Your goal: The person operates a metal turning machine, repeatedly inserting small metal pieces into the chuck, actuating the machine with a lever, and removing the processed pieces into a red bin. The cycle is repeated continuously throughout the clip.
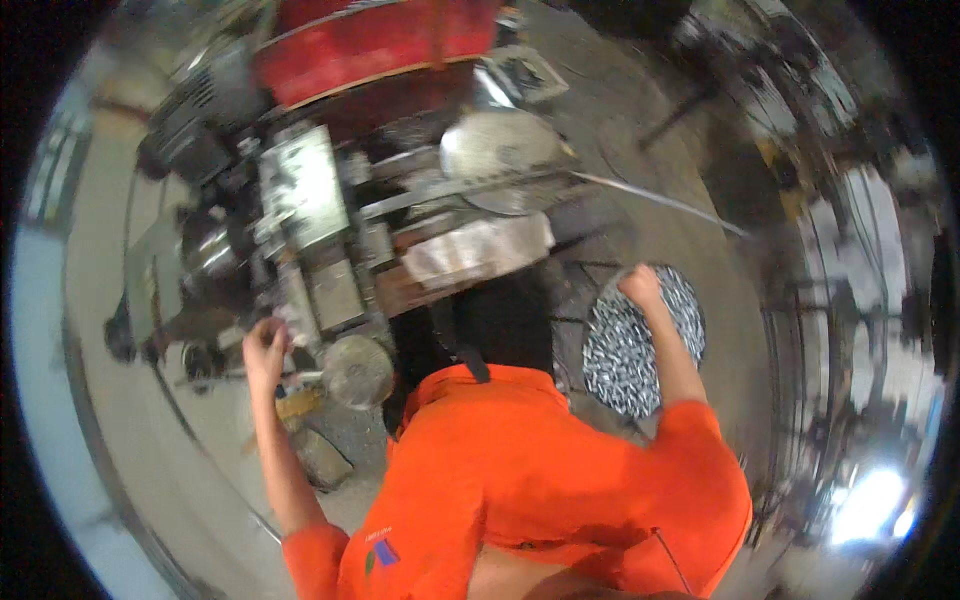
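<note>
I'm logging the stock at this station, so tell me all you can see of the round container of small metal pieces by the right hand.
The round container looks like a shallow tub or bucket seen from above, heaped with small, shiny silver-grey metal pieces, too small to tell apart. It sits low on the floor at the person's right, beside the dark machine. The right hand reaches into its far edge, touching the pieces; its grip is hidden. The orange sleeve overlaps its near rim.

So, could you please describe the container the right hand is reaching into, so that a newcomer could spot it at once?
Start at the big grey machine under the red housing, then look to its right, down at floor level beside the person in the orange shirt. There sits a round container heaped with small shiny metal pieces, the right hand resting on the pile. Nothing else nearby is round and glittering silver.
</note>
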Available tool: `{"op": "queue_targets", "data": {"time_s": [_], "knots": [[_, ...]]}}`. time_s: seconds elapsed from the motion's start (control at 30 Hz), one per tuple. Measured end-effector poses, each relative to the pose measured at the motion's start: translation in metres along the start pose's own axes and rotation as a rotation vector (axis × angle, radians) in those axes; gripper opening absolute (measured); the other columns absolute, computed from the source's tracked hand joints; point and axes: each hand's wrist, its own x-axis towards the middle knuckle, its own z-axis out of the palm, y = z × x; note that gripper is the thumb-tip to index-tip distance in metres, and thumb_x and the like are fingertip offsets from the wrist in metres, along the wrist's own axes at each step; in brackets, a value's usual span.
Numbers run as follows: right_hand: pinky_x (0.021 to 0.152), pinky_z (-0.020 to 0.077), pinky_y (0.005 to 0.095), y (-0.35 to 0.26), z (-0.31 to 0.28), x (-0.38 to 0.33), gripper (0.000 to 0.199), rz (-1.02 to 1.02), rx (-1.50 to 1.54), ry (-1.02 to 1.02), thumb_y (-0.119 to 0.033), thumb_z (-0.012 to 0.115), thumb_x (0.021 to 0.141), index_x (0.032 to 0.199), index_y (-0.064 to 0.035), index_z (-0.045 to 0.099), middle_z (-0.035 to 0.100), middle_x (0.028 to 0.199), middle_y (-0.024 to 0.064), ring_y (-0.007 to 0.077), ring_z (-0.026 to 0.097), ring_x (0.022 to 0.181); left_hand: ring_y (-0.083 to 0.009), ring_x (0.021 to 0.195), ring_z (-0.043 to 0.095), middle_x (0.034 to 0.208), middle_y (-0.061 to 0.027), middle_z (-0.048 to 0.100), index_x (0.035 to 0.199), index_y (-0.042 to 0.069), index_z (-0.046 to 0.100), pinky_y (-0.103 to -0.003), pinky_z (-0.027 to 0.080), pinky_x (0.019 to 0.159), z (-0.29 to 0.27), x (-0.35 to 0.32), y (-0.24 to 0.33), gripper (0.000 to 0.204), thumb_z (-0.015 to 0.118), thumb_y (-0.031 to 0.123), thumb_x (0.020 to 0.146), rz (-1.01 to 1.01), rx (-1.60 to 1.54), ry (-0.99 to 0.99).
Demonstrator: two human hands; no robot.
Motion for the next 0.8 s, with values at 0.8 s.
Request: {"op": "queue_targets", "data": {"time_s": [0.8], "knots": [[0.072, 0.0474, 0.0396, -0.435, -0.227, -0.051, 0.036, -1.477, 0.707, -0.112, -0.008, 0.063, 0.052, 0.088, -0.0018, 0.063, 0.057, 0.103, 0.0161, 0.0332, 0.056, 0.085, -0.0082, 0.053, 0.055, 0.059, -0.0034, 0.059, 0.074, -0.002, 0.063, -0.024, 0.044, 0.049, -0.005, -0.062, 0.134, 0.031, 0.064, 0.027, 0.085, 0.191, -0.403, -0.279]]}}
